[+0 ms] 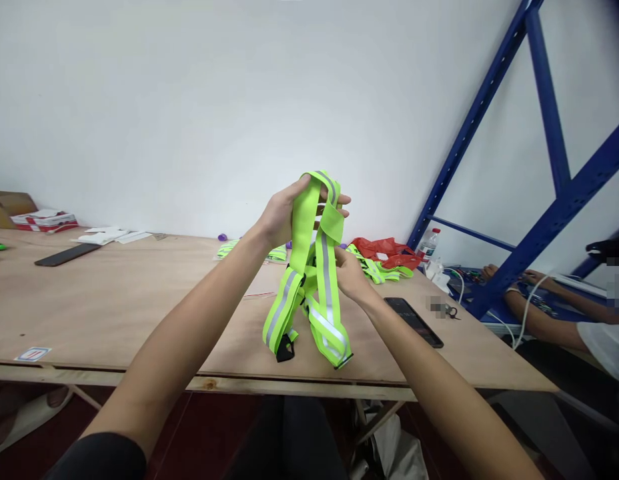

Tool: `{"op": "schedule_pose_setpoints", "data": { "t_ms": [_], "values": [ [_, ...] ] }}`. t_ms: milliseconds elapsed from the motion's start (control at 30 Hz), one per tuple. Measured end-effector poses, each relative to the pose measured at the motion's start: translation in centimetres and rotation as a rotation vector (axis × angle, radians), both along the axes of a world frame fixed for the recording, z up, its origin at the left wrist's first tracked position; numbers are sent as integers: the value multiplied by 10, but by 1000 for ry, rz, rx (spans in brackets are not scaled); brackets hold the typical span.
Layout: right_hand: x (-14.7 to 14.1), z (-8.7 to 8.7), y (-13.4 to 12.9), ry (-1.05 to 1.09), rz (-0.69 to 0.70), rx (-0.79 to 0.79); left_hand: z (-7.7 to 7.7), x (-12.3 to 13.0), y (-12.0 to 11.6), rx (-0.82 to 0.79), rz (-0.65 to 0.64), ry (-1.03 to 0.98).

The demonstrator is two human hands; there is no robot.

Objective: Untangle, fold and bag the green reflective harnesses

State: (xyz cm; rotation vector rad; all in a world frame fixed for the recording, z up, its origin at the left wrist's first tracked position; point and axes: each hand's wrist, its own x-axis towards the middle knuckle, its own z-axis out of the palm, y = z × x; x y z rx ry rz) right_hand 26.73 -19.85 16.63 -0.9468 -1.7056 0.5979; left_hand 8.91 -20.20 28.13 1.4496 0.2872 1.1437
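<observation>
A lime-yellow reflective strap harness [327, 273] with silver stripes hangs above the near part of the desk [154, 300], held up in front of the person. The left hand [281, 208] grips its top loop, thumb on the front of the band and fingers reaching behind it, their tips showing past its right edge. The right hand [353, 275] is lower down, against the harness's right side; its fingertips go behind the webbing, so I cannot tell whether they pinch it. A black buckle [285, 349] dangles at the lower left end of the harness.

Beyond the right hand, more reflective straps [389, 273] lie beside a red plastic bag [387, 251], with a clear bottle [429, 245] just past them. A smartphone [413, 322] lies near the right forearm. Off to the left are white papers [105, 235] and a dark flat slab [68, 254]. At far right, a co-worker's hand [489, 271] shows behind the blue metal frame [549, 213].
</observation>
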Motion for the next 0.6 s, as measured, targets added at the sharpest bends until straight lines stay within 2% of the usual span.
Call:
{"op": "schedule_pose_setpoints", "data": {
  "t_ms": [167, 267, 333, 400, 500, 600],
  "values": [
    [35, 21, 1, -277, -474, 199, 7, -20, 12, -6, 130, 32],
    [55, 42, -4, -395, -651, 355, 7, -32, 23, -10, 219, 74],
    [63, 57, -9, -400, -670, 451, 7, -38, 28, 10, 275, 100],
    [67, 70, -13, -337, -623, 491, 8, -41, 30, 51, 330, 132],
    [70, 82, -22, -271, -526, 467, 10, -43, 31, 146, 424, 180],
    [69, 87, -32, -329, -521, 447, 8, -42, 36, 283, 562, 213]
  ]
}}
